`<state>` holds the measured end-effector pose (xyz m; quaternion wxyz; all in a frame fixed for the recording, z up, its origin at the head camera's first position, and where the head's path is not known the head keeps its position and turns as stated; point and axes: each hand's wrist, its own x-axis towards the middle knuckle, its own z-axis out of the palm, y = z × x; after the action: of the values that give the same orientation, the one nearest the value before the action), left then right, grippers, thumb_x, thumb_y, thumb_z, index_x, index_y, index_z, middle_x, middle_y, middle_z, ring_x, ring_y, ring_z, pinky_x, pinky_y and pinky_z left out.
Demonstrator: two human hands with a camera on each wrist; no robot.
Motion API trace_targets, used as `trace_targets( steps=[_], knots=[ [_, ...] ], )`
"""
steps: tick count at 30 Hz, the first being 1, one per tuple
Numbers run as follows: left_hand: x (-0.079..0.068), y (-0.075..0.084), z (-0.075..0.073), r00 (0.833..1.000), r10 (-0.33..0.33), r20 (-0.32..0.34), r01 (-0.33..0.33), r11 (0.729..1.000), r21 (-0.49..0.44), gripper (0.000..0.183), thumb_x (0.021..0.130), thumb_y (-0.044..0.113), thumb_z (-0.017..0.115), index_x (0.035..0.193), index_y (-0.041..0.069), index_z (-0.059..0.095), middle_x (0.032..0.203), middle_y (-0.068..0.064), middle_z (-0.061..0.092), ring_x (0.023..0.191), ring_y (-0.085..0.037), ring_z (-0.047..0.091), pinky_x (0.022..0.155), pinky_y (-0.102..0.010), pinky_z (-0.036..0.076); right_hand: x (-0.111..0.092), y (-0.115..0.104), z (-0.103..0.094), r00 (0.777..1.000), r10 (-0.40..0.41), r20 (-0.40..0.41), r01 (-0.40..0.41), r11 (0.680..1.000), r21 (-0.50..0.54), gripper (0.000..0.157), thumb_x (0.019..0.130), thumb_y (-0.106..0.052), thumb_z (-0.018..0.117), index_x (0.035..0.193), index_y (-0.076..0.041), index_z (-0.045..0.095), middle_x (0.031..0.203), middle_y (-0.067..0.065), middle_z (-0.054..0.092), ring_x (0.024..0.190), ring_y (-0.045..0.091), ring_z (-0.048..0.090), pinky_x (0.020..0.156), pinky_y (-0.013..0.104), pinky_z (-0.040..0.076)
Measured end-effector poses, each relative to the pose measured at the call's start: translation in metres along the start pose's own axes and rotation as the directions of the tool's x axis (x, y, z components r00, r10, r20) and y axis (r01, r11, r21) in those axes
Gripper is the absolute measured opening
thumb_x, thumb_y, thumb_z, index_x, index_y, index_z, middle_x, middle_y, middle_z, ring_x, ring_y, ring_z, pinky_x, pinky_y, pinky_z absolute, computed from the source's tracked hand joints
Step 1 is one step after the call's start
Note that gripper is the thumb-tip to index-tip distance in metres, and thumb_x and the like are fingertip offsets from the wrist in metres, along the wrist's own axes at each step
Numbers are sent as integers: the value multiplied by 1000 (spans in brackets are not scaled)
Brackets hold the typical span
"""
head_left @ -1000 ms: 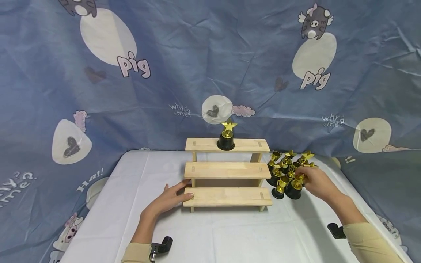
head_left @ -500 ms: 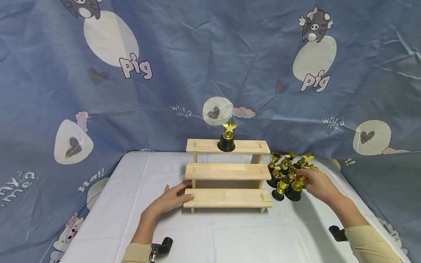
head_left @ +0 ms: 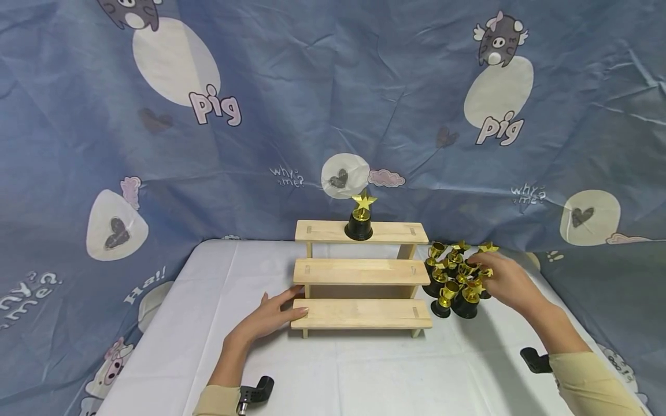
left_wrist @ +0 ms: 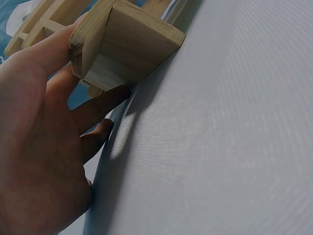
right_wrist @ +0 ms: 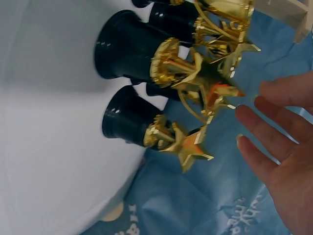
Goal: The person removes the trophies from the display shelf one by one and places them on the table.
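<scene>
A three-tier wooden stand (head_left: 361, 314) stands on the white-covered table. My left hand (head_left: 266, 318) rests at the left end of its lowest step, thumb on top, other fingers spread and relaxed beside it. On the right is a close group of small gold-and-black trophies, some with stars, some with cups. My right hand (head_left: 506, 282) reaches in over the group. In the right wrist view its spread fingers (right_wrist: 264, 128) are beside the tip of a star trophy (right_wrist: 188, 73), holding nothing. Another star trophy (right_wrist: 146, 122) stands nearby. One star trophy (head_left: 359, 224) stands on the top step.
A smaller cup trophy (head_left: 443, 300) stands at the group's front left, close to the stand's right side. White cloth (head_left: 354, 375) covers the table in front. A blue patterned curtain (head_left: 291, 115) rises right behind the stand and trophies.
My right hand has left the front star trophy and moved slightly back and right, its fingers now apart from it. The left hand and stand hold still.
</scene>
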<state>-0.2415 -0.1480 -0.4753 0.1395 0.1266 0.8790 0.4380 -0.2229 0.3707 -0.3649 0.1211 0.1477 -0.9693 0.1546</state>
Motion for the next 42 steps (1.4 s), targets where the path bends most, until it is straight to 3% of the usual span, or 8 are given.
trace_targets(
  steps=[11,18,28,36,42],
  knots=[
    [0,-1,0,1000,0,1,0,1000,2,78,88,60,65,153,26,39,159,-5,38,150,-33,29,121,-60,-17,24,-26,-11,999,-18,-40,19,1000,8,42,88,1,65,130,-6,62,124,18,67,102,38,68,82,57,55],
    [0,0,-1,1000,3,-3,-3,1000,-1,76,89,57,65,154,26,39,159,-7,38,150,-34,30,120,-60,-17,45,-53,-16,999,-32,-8,32,999,42,45,93,-6,65,137,-6,57,131,18,63,111,39,65,88,58,53],
    [1,-3,1,1000,-2,-2,2,1000,12,77,88,60,64,154,28,39,160,-5,37,150,-33,29,121,-59,-17,74,-80,-8,991,-104,-78,114,985,129,46,92,-8,69,136,-10,58,132,14,64,109,34,67,88,54,55],
    [-1,-1,-1,1000,0,-6,0,1000,9,77,89,60,64,154,28,38,159,-5,38,151,-34,27,121,-60,-16,92,-99,-9,987,-130,-90,147,966,213,48,93,-8,69,139,-13,57,129,11,66,107,29,68,90,50,55],
    [-1,0,-1,1000,2,-4,-2,1000,22,75,89,61,63,153,32,38,159,-4,38,152,-35,22,121,-61,-16,105,-114,-11,990,-106,-97,126,965,231,51,92,-12,71,141,-19,56,128,7,66,108,26,67,93,48,53]
  ],
)
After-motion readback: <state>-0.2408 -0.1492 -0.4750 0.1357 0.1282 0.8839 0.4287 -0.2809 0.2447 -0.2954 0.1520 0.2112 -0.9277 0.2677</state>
